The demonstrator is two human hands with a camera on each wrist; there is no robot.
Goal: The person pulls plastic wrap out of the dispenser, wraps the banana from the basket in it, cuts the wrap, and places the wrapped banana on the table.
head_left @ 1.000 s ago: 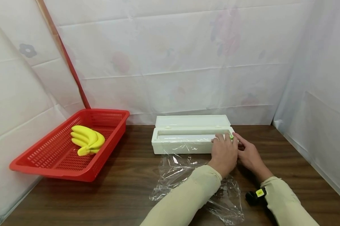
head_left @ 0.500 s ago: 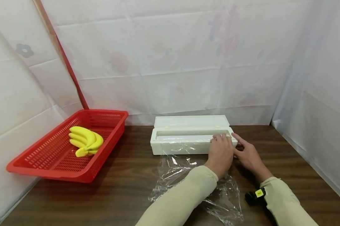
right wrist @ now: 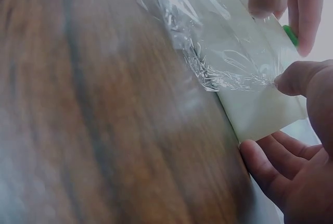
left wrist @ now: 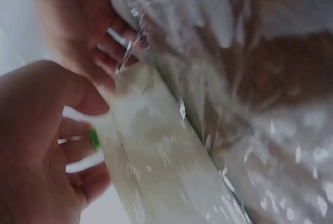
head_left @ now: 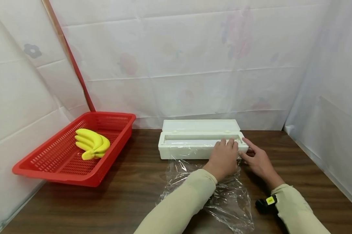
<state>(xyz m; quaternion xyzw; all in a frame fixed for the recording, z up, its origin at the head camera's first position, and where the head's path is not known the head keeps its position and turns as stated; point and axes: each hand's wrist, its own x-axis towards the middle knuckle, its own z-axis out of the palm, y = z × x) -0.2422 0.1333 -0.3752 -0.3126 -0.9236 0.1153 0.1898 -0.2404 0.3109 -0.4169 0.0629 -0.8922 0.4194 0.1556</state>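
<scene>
The white plastic wrap dispenser stands near the back middle of the counter, a long rectangular box with its lid tipped open behind it and the roll lying in its trough. A sheet of clear cling film runs from its front edge down over the wood, crinkled and shiny.

The left hand lies over the right end of the box, fingers curled over the front rim beside a small green slider. The right hand rests against the box's right end, thumb pressed on the film at the corner and fingers loosely spread along the end wall; it is not closed round anything.

To the left sits a red perforated plastic basket, tilted against the draped white cloth wall, holding a bunch of smooth yellow bananas. The counter is dark brown wood grain.
</scene>
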